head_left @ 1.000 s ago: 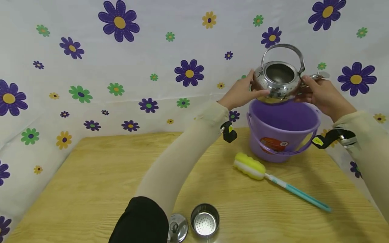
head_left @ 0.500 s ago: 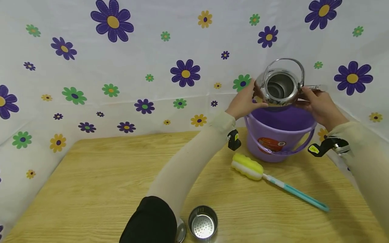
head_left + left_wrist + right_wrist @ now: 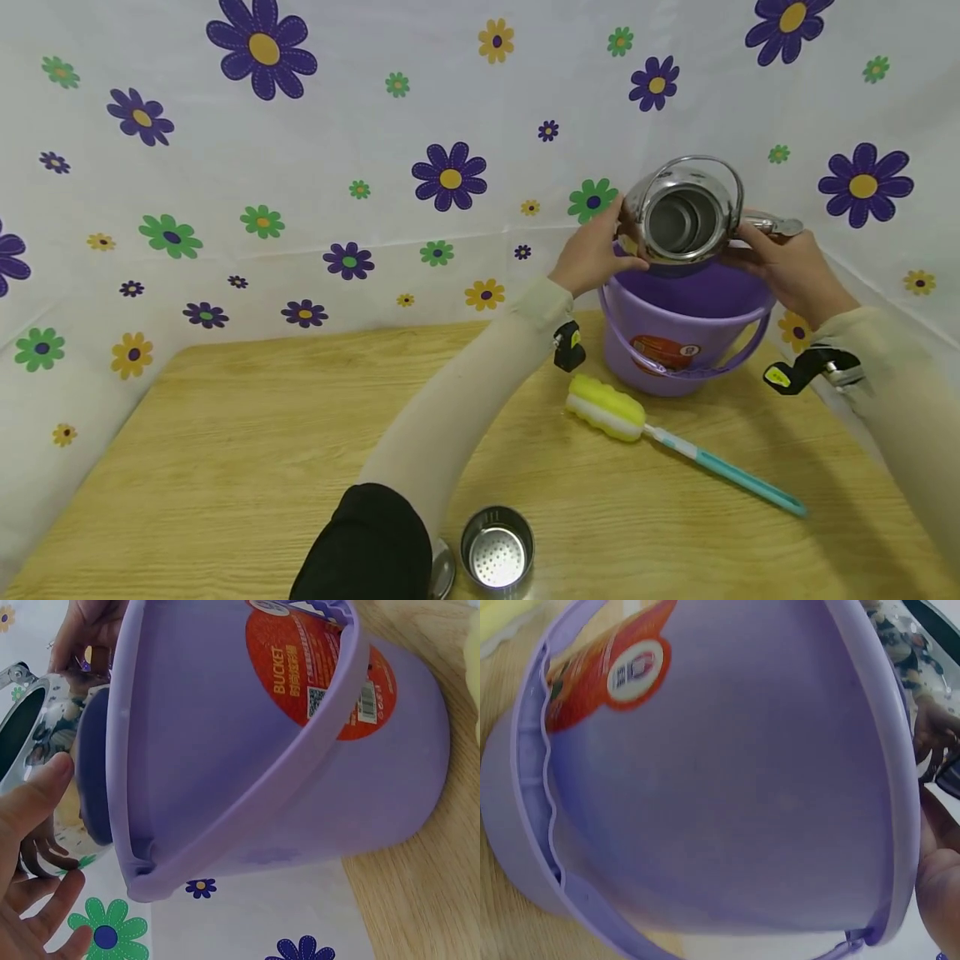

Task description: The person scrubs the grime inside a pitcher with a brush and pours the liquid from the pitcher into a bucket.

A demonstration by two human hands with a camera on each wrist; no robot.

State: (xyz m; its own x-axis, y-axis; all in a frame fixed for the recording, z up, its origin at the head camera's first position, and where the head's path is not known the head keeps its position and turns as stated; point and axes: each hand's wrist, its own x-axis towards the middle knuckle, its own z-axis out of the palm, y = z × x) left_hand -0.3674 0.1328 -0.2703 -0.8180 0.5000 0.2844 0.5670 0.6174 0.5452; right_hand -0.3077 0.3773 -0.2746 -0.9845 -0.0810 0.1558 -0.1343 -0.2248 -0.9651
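A shiny steel kettle, lidless with its loop handle raised, is held over the purple bucket. It is tilted so that its round mouth faces the head camera. My left hand grips the kettle's left side; in the left wrist view the thumb presses the body and the other fingers spread beneath. On the far side my right hand holds the kettle by the spout. The bucket's wall hides most of that grip in the right wrist view. The kettle's underside overlaps the bucket's back rim.
A yellow-and-white sponge brush with a turquoise handle lies before the bucket on the wooden table. Near the front edge stands a steel strainer cup, beside a round lid partly behind my left sleeve. A flowered cloth hangs behind.
Both hands have lowered the kettle toward the bucket and tipped its mouth forward, so more of the inside shows. The head view has shifted slightly.
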